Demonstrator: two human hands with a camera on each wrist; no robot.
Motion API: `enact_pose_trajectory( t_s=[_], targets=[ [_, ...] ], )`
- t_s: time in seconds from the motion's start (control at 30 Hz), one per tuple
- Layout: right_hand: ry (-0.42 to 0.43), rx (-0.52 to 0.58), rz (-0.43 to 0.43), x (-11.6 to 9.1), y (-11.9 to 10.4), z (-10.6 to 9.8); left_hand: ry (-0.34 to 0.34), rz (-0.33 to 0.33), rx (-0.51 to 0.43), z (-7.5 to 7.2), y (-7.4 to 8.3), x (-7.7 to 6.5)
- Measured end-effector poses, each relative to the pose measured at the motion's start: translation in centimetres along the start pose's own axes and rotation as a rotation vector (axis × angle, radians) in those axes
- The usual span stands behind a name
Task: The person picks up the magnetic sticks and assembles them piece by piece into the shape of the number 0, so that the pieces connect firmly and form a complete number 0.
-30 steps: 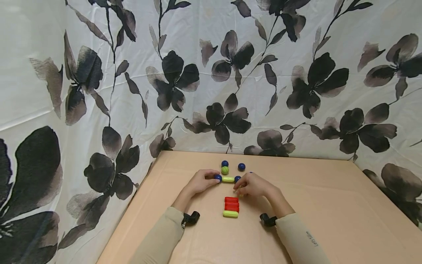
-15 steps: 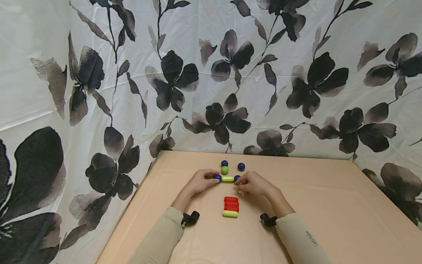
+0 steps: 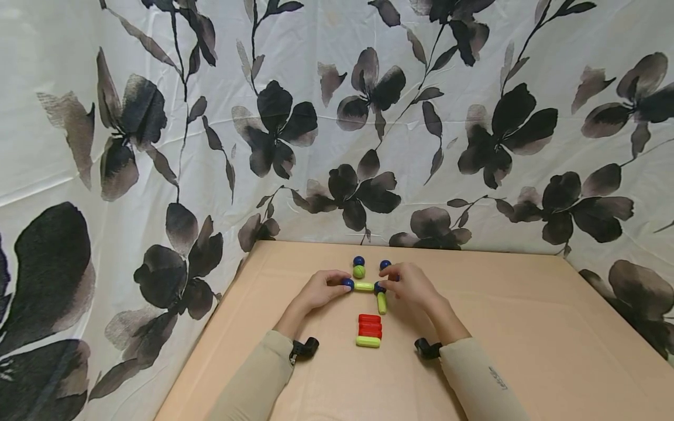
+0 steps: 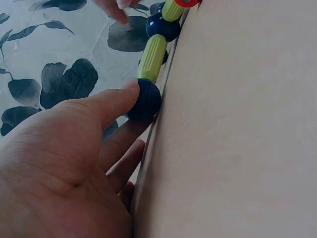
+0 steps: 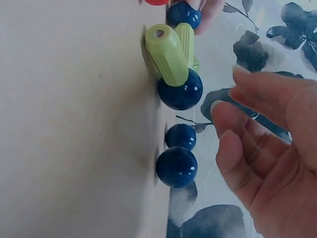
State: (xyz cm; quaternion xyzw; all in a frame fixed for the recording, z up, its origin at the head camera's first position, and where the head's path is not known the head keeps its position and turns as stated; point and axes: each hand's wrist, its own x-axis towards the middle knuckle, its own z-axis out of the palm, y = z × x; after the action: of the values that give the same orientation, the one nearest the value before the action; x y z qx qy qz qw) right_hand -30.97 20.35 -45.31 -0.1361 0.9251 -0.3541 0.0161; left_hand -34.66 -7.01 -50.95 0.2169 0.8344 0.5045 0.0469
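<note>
My left hand pinches a dark blue ball between thumb and fingers. From that ball a short yellow-green rod runs across to another blue ball. A second yellow-green rod sticks out from this right-hand ball towards me, its holed end facing the right wrist camera. Beside the joined pieces, my right hand is apart from them, fingers loosely bent and nothing between them in the right wrist view.
Red rods and a yellow-green rod lie in a stack-like row nearer me. Behind the joined pieces are a green ball, a blue ball and another blue ball. A floral cloth hangs beyond the table.
My right hand has let go of the second yellow-green rod and moved slightly away and to the right, uncovering the rod on the right-hand ball. My left hand keeps its hold.
</note>
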Motion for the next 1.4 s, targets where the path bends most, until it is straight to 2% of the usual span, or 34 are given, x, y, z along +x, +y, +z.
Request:
enact_pose_trajectory(
  t_s=[0.1, 0.3, 0.6, 0.87, 0.93, 1.1, 1.17, 1.2, 1.27, 1.33, 1.4],
  targets=[
    [0.013, 0.037, -0.004, 0.5, 0.3, 0.1, 0.003, 0.001, 0.001, 0.0, 0.1, 0.0],
    [-0.073, 0.148, 0.001, 1.2, 1.7, 1.0, -0.004, 0.008, -0.009, 0.2, 0.2, 0.0],
    [-0.076, 0.251, -0.013, 1.3, 3.2, 2.0, 0.001, 0.015, 0.001, 0.1, 0.2, -0.1],
    [-0.091, 0.314, -0.018, 1.0, 3.6, 2.2, 0.036, 0.01, -0.045, -0.2, 0.6, -0.5],
    [-0.091, 0.318, -0.018, 0.9, 3.6, 2.2, 0.065, 0.023, -0.049, -0.3, 0.7, -0.4],
    [-0.088, 0.324, -0.015, 0.8, 3.4, 2.0, 0.207, 0.09, -0.017, -0.6, 1.4, -0.1],
    [-0.085, 0.326, -0.013, 0.8, 3.4, 2.0, 0.232, 0.112, -0.013, -0.6, 1.9, 0.0],
    [-0.084, 0.327, -0.013, 0.8, 3.4, 2.0, 0.221, 0.12, -0.018, -0.6, 2.2, -0.1],
    [-0.086, 0.329, -0.012, 0.8, 3.4, 2.1, 0.158, 0.132, -0.046, -0.5, 2.8, -0.2],
    [-0.088, 0.329, -0.009, 0.8, 3.4, 2.1, 0.065, 0.132, -0.049, -0.3, 3.4, -0.6],
    [-0.09, 0.33, -0.006, 0.9, 3.4, 2.2, -0.057, 0.119, -0.036, -0.1, 4.2, -1.1]
  ],
)
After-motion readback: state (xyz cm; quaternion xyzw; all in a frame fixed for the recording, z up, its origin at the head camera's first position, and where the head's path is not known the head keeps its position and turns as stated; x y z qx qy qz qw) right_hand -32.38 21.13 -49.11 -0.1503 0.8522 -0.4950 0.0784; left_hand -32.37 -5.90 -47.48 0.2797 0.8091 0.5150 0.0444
